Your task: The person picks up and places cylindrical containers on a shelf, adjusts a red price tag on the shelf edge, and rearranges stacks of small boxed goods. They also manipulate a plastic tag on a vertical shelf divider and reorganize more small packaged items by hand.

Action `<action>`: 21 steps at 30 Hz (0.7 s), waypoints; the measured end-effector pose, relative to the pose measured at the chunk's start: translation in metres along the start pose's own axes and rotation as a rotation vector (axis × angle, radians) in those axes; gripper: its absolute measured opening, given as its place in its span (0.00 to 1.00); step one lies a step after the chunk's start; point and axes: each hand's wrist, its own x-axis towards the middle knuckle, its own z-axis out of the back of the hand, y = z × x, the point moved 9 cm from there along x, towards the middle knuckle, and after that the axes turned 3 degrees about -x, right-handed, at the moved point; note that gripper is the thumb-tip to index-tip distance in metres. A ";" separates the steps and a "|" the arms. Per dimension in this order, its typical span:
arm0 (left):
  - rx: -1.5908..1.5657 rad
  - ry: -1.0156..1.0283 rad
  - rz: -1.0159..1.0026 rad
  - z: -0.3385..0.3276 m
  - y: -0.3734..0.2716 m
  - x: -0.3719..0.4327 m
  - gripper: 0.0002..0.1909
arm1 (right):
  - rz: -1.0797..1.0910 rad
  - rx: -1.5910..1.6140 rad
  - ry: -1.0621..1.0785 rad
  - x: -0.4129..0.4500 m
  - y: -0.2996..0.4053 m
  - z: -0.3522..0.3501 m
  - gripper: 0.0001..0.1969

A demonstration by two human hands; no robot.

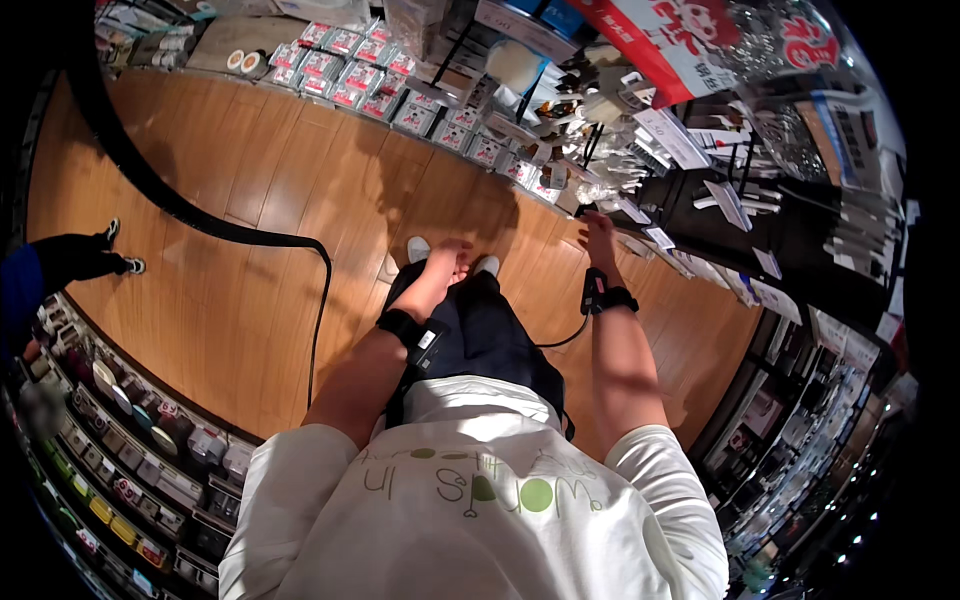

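My left hand (pixel 448 262) hangs in front of my dark trousers, above my white shoes, with its fingers loosely curled and nothing seen in it. Out to the right, my right hand (pixel 598 231) reaches towards the lower edge of a store shelf. Its fingertips are close to the shelf's price tags (pixel 634 211); whether they touch anything cannot be told. Both wrists wear black straps with small devices. Beyond the hands, stacked clear packs with red and white labels (pixel 414 118) line the bottom shelf, and packaged utensils hang on hooks above them.
A black cable (pixel 225 229) curves across the left side over the wood floor (pixel 255 300). Another person (pixel 71 262) stands at the far left edge. Shelves of containers (pixel 161 476) run along the lower left, and more stocked shelves (pixel 810 420) stand at the lower right. A red package (pixel 667 45) hangs at upper right.
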 end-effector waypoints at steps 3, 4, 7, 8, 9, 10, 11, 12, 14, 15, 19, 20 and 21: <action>-0.067 -0.005 -0.028 0.010 0.004 0.003 0.12 | 0.292 -0.239 -0.227 0.038 0.039 0.034 0.11; -0.095 -0.026 -0.044 0.021 0.005 0.006 0.11 | 0.371 -0.360 -0.185 0.041 0.069 0.021 0.10; -0.194 -0.095 -0.060 0.033 0.014 0.006 0.10 | 0.364 -0.334 -0.072 0.070 0.098 0.008 0.08; -0.218 -0.120 -0.054 0.037 0.021 0.009 0.10 | 0.279 -0.212 0.004 0.084 0.093 0.005 0.08; -0.246 -0.137 -0.063 0.038 0.027 0.009 0.10 | 0.241 -0.184 0.057 0.095 0.093 -0.003 0.10; -0.267 -0.149 -0.065 0.038 0.034 0.012 0.10 | 0.226 -0.199 0.095 0.112 0.088 -0.003 0.11; -0.287 -0.162 -0.067 0.036 0.042 0.015 0.11 | 0.211 -0.214 0.133 0.128 0.083 -0.003 0.11; -0.305 -0.172 -0.068 0.032 0.046 0.016 0.11 | 0.168 -0.212 0.151 0.139 0.081 -0.010 0.12; -0.380 -0.211 -0.060 0.023 0.056 0.019 0.10 | 0.171 -0.253 0.171 0.156 0.080 -0.019 0.12; -0.397 -0.220 -0.060 0.017 0.060 0.022 0.10 | 0.173 -0.285 0.177 0.163 0.079 -0.022 0.12; -0.442 -0.209 -0.071 -0.024 0.066 0.041 0.08 | 0.315 -0.228 0.255 0.178 0.081 -0.040 0.13; -0.463 -0.190 -0.055 -0.036 0.067 0.046 0.07 | 0.376 -0.292 0.231 0.176 0.086 -0.041 0.12; -0.472 -0.161 -0.039 -0.050 0.066 0.051 0.07 | 0.377 -0.294 0.233 0.183 0.081 -0.040 0.12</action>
